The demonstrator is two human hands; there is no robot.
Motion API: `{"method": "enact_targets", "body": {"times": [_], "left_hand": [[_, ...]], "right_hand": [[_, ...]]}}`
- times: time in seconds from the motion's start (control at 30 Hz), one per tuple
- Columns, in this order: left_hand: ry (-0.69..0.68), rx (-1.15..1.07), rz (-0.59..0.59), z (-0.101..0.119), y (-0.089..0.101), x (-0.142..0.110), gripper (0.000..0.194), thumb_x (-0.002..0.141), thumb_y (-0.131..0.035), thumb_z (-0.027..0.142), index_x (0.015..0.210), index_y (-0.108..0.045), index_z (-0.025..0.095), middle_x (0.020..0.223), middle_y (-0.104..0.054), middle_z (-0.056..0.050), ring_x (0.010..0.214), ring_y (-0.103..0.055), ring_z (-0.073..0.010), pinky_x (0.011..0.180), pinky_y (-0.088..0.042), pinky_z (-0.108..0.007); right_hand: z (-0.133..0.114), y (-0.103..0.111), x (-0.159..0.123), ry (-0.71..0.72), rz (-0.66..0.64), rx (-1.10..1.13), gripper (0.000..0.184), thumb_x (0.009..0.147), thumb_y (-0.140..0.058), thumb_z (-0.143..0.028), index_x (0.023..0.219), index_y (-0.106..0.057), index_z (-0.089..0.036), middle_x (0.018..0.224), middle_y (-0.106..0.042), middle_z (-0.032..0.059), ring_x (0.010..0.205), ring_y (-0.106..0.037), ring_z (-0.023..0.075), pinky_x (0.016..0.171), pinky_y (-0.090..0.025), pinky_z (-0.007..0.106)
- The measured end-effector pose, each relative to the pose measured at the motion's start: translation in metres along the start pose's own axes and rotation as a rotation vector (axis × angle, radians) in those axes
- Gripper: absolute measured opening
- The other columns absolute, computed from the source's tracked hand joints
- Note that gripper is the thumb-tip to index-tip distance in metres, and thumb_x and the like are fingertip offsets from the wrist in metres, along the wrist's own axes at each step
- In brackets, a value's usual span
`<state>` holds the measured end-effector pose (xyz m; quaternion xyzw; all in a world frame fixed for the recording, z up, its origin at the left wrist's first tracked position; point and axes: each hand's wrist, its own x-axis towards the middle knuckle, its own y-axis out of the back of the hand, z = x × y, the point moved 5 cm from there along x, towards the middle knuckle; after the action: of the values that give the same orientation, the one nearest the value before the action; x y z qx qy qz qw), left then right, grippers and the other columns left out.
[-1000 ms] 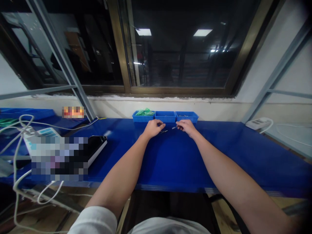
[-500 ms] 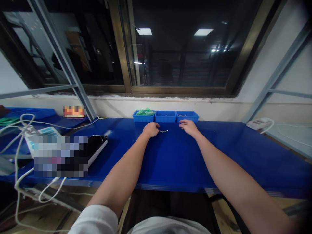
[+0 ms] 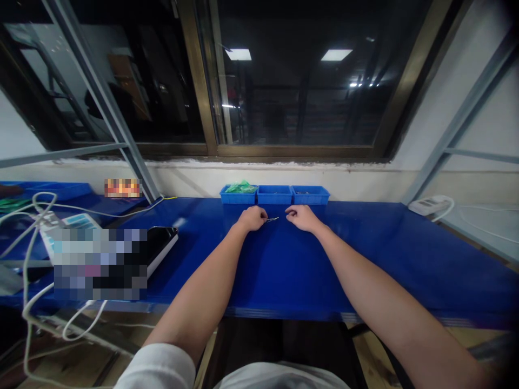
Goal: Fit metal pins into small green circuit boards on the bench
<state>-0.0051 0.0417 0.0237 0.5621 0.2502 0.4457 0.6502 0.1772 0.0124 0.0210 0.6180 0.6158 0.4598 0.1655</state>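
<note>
My left hand (image 3: pixel 253 218) is closed in a pinch on a slim, shiny metal piece (image 3: pixel 273 219), just above the blue table. The piece pokes out to the right of my fingertips, and its exact kind is too small to make out. Facing it from the right is my right hand (image 3: pixel 302 217), a short gap away from the metal tip. Its fingers are curled together, and anything between them is hidden. Behind both hands stand three blue bins: the left bin (image 3: pixel 239 200) holds green plastic bags (image 3: pixel 241 187), the middle bin (image 3: pixel 274 195) and right bin (image 3: pixel 310 196) hold small parts.
On the blue table (image 3: pixel 279 270), a device with a dark top (image 3: pixel 160 240) lies to the left among white cables (image 3: pixel 28 270). A white power strip (image 3: pixel 430 205) sits at the right end. Grey metal posts (image 3: pixel 138 167) flank the table. Another person's hand (image 3: pixel 12 190) shows at far left.
My right hand has moved left, closer to the metal piece, and its fingers have drawn together. My left hand keeps its hold on the piece and has shifted only slightly.
</note>
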Motion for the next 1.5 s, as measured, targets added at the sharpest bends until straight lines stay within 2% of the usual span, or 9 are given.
{"method": "enact_targets", "body": {"times": [0.13, 0.33, 0.5, 0.67, 0.83, 0.97, 1.13, 1.3, 1.5], "left_hand": [[0.008, 0.054, 0.012, 0.004, 0.001, -0.002, 0.017, 0.076, -0.052, 0.021, 0.082, -0.068, 0.023, 0.094, -0.067, -0.003, 0.088, -0.061, -0.0193, 0.077, -0.045, -0.026], [-0.081, 0.044, 0.15, 0.016, 0.008, -0.003, 0.016, 0.081, -0.049, 0.019, 0.088, -0.064, 0.019, 0.098, -0.064, -0.006, 0.094, -0.057, -0.0192, 0.083, -0.041, -0.029], [-0.214, -0.018, 0.224, 0.031, 0.011, -0.004, 0.015, 0.083, -0.046, 0.017, 0.087, -0.061, 0.019, 0.091, -0.065, -0.004, 0.09, -0.058, -0.0181, 0.082, -0.041, -0.029], [-0.272, -0.079, 0.267, 0.035, 0.011, -0.005, 0.014, 0.083, -0.047, 0.016, 0.088, -0.06, 0.019, 0.09, -0.066, -0.003, 0.087, -0.059, -0.0169, 0.077, -0.042, -0.026], [-0.307, -0.153, 0.297, 0.034, 0.014, -0.007, 0.016, 0.084, -0.046, 0.018, 0.09, -0.061, 0.019, 0.09, -0.066, -0.004, 0.082, -0.06, -0.0157, 0.074, -0.043, -0.024], [-0.29, -0.179, 0.267, 0.035, 0.015, -0.008, 0.018, 0.085, -0.045, 0.018, 0.09, -0.063, 0.018, 0.091, -0.067, -0.003, 0.082, -0.061, -0.0152, 0.075, -0.044, -0.024], [-0.238, -0.219, 0.213, 0.037, 0.016, -0.01, 0.018, 0.085, -0.049, 0.025, 0.094, -0.063, 0.018, 0.09, -0.068, -0.003, 0.081, -0.062, -0.0151, 0.074, -0.045, -0.023], [-0.109, -0.224, 0.25, 0.03, 0.02, -0.011, 0.03, 0.087, -0.045, 0.041, 0.095, -0.063, 0.017, 0.093, -0.068, -0.006, 0.084, -0.062, -0.0172, 0.073, -0.046, -0.024], [-0.003, -0.165, 0.311, 0.021, 0.023, -0.01, 0.038, 0.088, -0.04, 0.046, 0.091, -0.064, 0.018, 0.088, -0.069, -0.006, 0.082, -0.062, -0.019, 0.071, -0.044, -0.025]], "right_hand": [[-0.012, -0.006, -0.001, 0.064, -0.019, -0.007, 0.025, 0.073, -0.055, -0.02, 0.095, -0.068, -0.018, 0.075, -0.069, 0.0025, 0.068, -0.061, 0.0136, 0.065, -0.045, 0.024], [-0.027, -0.009, -0.004, 0.153, 0.003, 0.048, 0.027, 0.076, -0.056, -0.026, 0.101, -0.065, -0.018, 0.079, -0.069, 0.0029, 0.067, -0.06, 0.0124, 0.065, -0.045, 0.023], [-0.037, -0.006, -0.005, 0.208, 0.004, 0.05, 0.017, 0.08, -0.053, -0.026, 0.085, -0.067, -0.018, 0.073, -0.068, 0.0029, 0.063, -0.058, 0.0124, 0.061, -0.041, 0.024], [-0.035, -0.003, -0.004, 0.154, 0.03, 0.075, 0.015, 0.079, -0.053, -0.023, 0.073, -0.066, -0.018, 0.066, -0.066, 0.0028, 0.059, -0.057, 0.0132, 0.06, -0.04, 0.025], [-0.027, -0.003, -0.001, 0.08, 0.07, 0.374, 0.013, 0.072, -0.058, -0.024, 0.082, -0.063, -0.016, 0.069, -0.065, 0.0026, 0.063, -0.058, 0.0139, 0.063, -0.044, 0.026], [-0.026, -0.002, -0.001, 0.06, 0.015, 0.494, 0.021, 0.069, -0.061, -0.037, 0.068, -0.062, -0.015, 0.064, -0.062, 0.002, 0.057, -0.053, 0.0121, 0.056, -0.041, 0.025], [-0.019, -0.002, -0.001, -0.02, -0.024, 0.552, 0.033, 0.07, -0.059, -0.047, 0.064, -0.062, -0.014, 0.057, -0.06, 0.0021, 0.05, -0.049, 0.0104, 0.051, -0.037, 0.024], [-0.008, 0.003, -0.001, -0.062, 0.024, 0.496, 0.041, 0.071, -0.056, -0.053, 0.055, -0.058, -0.015, 0.047, -0.054, 0.0, 0.046, -0.049, 0.0106, 0.05, -0.036, 0.024], [0.01, 0.01, 0.006, -0.136, 0.14, 0.528, 0.05, 0.073, -0.049, -0.062, 0.055, -0.059, -0.016, 0.046, -0.055, 0.0014, 0.046, -0.051, 0.0115, 0.051, -0.038, 0.024]]}}
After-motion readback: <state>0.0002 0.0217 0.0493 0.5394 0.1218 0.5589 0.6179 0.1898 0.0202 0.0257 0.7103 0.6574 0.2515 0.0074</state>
